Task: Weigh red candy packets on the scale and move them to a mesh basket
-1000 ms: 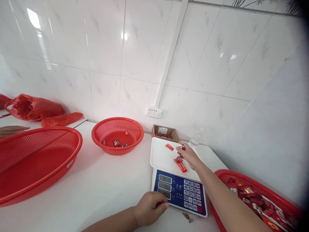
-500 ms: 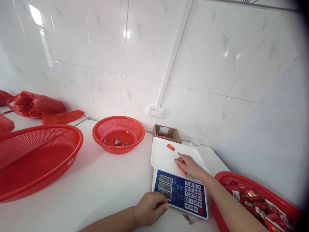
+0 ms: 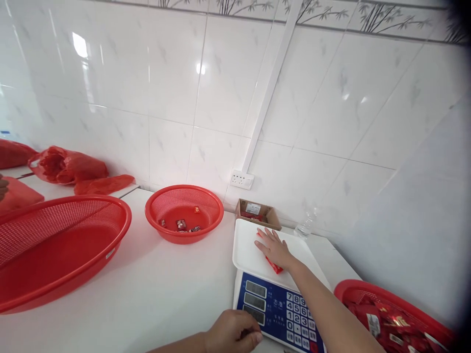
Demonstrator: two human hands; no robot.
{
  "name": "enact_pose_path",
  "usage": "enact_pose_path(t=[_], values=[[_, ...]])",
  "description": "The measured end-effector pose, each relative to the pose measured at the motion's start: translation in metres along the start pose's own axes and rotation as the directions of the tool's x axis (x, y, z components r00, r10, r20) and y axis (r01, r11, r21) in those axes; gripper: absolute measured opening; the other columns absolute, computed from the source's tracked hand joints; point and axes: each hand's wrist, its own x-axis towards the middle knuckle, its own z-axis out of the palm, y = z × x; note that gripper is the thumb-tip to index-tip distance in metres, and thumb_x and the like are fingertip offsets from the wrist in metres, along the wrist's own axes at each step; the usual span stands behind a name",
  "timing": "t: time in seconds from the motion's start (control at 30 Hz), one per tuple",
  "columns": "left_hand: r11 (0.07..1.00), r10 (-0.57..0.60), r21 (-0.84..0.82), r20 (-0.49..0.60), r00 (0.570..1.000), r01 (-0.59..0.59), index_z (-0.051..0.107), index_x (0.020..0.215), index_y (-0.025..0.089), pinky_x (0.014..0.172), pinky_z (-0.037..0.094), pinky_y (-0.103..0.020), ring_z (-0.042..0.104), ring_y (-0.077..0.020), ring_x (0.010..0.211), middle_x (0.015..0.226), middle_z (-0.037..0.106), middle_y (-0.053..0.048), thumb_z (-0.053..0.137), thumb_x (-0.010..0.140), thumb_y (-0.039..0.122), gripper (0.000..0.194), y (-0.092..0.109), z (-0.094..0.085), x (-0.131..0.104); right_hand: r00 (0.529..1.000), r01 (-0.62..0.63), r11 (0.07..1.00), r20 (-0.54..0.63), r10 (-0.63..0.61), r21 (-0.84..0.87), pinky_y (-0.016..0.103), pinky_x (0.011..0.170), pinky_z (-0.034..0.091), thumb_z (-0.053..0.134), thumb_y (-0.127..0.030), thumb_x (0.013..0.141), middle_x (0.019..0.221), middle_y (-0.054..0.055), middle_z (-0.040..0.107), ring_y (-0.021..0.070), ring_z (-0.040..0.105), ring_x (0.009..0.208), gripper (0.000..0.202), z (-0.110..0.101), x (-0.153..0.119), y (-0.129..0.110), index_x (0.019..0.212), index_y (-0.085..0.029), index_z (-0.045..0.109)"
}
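My right hand (image 3: 274,247) lies over the white weighing tray (image 3: 245,255) of a digital scale, fingers spread, palm down. Under it are small red packets; one red packet (image 3: 274,265) sticks out below the palm, and a bit of red shows by the fingertips. My left hand (image 3: 235,332) rests at the lower left corner of the scale's blue keypad panel (image 3: 279,314), its fingers curled in with nothing visible in them. The scale's displays (image 3: 254,301) are too dim to read.
Right of the scale stands a red basket (image 3: 353,284) full of red packets. Behind it are a cardboard box (image 3: 274,220) and a clear plastic bottle (image 3: 306,223). A round red basket (image 3: 184,239) holds several small packets. A large red basket (image 3: 125,220) and red bags (image 3: 73,166) are at left.
My right hand has shifted up and left on the tray and spread its fingers over the packets. My left hand stays by the scale. The camera view has tilted up slightly.
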Motion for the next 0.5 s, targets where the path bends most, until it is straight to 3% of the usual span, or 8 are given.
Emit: enact_pose_path(t=[0.1,0.23,0.3,0.4,0.5], values=[[1.000,0.010,-0.016,-0.002,1.000,-0.010,0.065,0.084,0.015,0.055,0.042,-0.016,0.056,-0.0119,0.062,0.077,0.066,-0.005,0.043,0.085,0.031,0.027,-0.003,0.001,0.000,0.999,0.031,0.998,-0.034,-0.029,0.063,0.059,0.104,0.011,0.033,-0.059,0.081,0.146,0.004,0.029,0.0289,0.013,0.136,0.060,0.004,0.006,0.003,0.132,-0.027,0.040],[1.000,-0.003,-0.010,-0.014,1.000,0.003,0.065,0.083,0.015,0.056,0.042,-0.016,0.056,-0.0118,0.063,0.076,0.065,-0.004,0.045,0.084,0.029,0.023,0.000,0.001,-0.001,0.989,0.064,0.986,-0.139,-0.042,0.155,0.039,0.104,0.028,0.031,-0.050,0.084,0.126,0.008,0.053,0.0217,0.042,0.121,0.049,0.002,-0.001,0.007,0.112,-0.020,0.057],[1.000,-0.013,-0.012,-0.024,1.000,0.013,0.065,0.084,0.016,0.057,0.042,-0.016,0.057,-0.0118,0.064,0.076,0.065,-0.004,0.046,0.084,0.028,0.023,0.004,-0.001,-0.001,0.982,0.032,0.975,-0.190,0.011,0.221,0.032,0.101,0.032,0.023,-0.050,0.086,0.121,0.010,0.057,0.0195,0.048,0.115,0.053,-0.004,-0.009,0.012,0.106,-0.017,0.059],[0.999,-0.043,-0.033,-0.028,0.999,0.042,0.065,0.085,0.017,0.059,0.042,-0.016,0.057,-0.0120,0.067,0.078,0.065,-0.004,0.046,0.085,0.029,0.023,0.008,-0.003,-0.001,0.958,-0.056,0.944,-0.249,0.142,0.324,0.032,0.099,0.034,0.012,-0.052,0.086,0.122,0.012,0.056,0.0201,0.048,0.116,0.063,-0.019,-0.026,0.028,0.106,-0.015,0.058],[0.997,-0.073,-0.038,-0.029,0.997,0.072,0.065,0.085,0.017,0.059,0.042,-0.017,0.057,-0.0124,0.068,0.079,0.065,-0.003,0.045,0.086,0.030,0.023,0.010,-0.004,-0.002,0.930,-0.133,0.910,-0.268,0.252,0.392,0.032,0.094,0.038,0.020,-0.056,0.083,0.112,0.009,0.063,0.0217,0.053,0.109,0.056,-0.039,-0.051,0.057,0.097,-0.019,0.060]])
